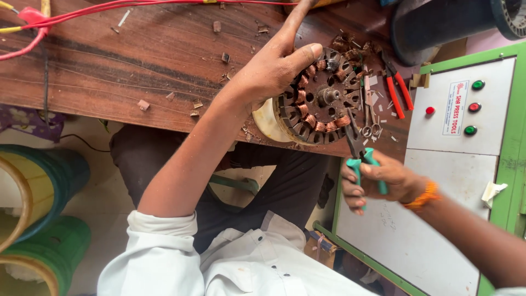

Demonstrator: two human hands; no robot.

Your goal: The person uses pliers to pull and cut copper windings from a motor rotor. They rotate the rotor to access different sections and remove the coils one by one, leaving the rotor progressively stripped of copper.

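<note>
A round motor stator (323, 98) with copper windings around its slots rests tilted at the near edge of a wooden bench (137, 60). My left hand (276, 68) grips its left rim, thumb on the top face and index finger stretched out straight. My right hand (383, 181), with an orange band at the wrist, is closed on teal-handled pliers (361, 156). The plier jaws touch a copper coil at the stator's lower right edge. A cream-coloured part shows under the stator.
Red-handled pliers (397, 90) and small scissors (371, 118) lie right of the stator. A green-framed control panel (471, 104) with red and green buttons stands at right. Red wire (109, 8) crosses the bench top; green and yellow drums (44, 181) stand on the floor at left.
</note>
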